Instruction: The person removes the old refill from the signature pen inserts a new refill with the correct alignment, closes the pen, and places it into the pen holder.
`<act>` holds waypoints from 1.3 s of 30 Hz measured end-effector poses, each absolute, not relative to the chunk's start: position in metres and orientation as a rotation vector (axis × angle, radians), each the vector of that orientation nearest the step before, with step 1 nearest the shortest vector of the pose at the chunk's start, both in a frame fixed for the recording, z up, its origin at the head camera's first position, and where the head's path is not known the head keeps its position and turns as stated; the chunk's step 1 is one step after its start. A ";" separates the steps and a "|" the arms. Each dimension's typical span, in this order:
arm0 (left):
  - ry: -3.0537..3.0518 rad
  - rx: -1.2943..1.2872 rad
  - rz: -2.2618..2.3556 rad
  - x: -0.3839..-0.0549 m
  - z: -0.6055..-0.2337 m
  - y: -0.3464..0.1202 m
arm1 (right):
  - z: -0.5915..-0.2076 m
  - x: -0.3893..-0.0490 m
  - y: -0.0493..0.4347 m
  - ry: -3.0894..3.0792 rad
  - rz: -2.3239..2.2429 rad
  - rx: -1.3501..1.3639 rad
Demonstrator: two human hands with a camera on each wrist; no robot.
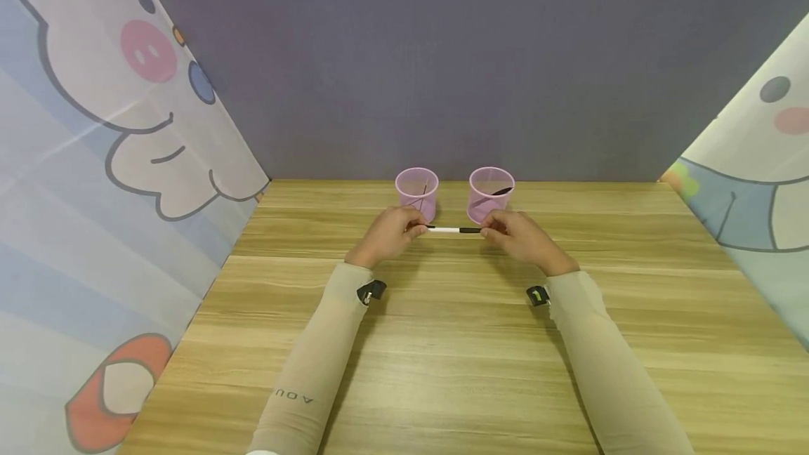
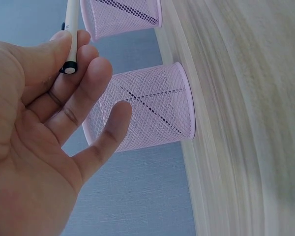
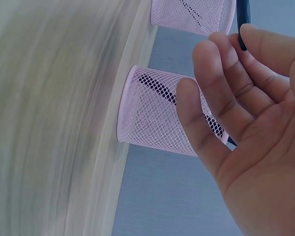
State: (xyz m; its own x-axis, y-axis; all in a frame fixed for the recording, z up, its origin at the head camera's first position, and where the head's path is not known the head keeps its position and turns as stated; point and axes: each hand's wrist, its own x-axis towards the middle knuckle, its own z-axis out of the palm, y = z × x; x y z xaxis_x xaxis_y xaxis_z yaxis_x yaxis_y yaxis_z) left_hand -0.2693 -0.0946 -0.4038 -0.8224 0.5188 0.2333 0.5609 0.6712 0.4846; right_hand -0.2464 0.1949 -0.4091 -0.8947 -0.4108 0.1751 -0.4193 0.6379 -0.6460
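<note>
A pen (image 1: 445,229) with a white body and a black half lies level in the air in front of two pink mesh cups. My left hand (image 1: 390,232) pinches its white end (image 2: 72,49) between thumb and fingertips, the little finger held apart. At the other side my right hand (image 1: 520,236) pinches the black end (image 3: 243,24). Behind the left hand stands the left cup (image 1: 417,195), with thin dark sticks crossing inside it. The right cup (image 1: 490,196), beyond the right hand, holds a thicker black object (image 1: 502,192) leaning to the right; its kind is unclear.
Both cups stand upright near the back edge of the wooden table (image 1: 436,371), close to a grey wall panel (image 1: 430,62). Printed cartoon curtains hang to the left (image 1: 95,181) and to the right (image 1: 752,160).
</note>
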 end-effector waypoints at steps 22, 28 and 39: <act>-2.799 -0.911 -0.830 -0.270 -0.406 -0.095 | -0.409 -0.246 0.193 -2.827 1.124 0.717; -2.799 -0.915 -0.825 -0.271 -0.405 -0.095 | -0.409 -0.246 0.193 -2.833 1.121 0.713; -2.801 -0.909 -0.839 -0.271 -0.406 -0.095 | -0.408 -0.246 0.193 -2.833 1.108 0.709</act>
State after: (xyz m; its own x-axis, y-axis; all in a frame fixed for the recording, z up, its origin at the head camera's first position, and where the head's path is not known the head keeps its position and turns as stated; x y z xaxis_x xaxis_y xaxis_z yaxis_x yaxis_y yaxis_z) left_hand -0.2707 -0.0946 -0.4057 -0.8208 0.5203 0.2355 0.5641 0.6742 0.4767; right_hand -0.2456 0.1932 -0.4082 -0.8969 -0.4053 0.1769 -0.4178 0.6453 -0.6396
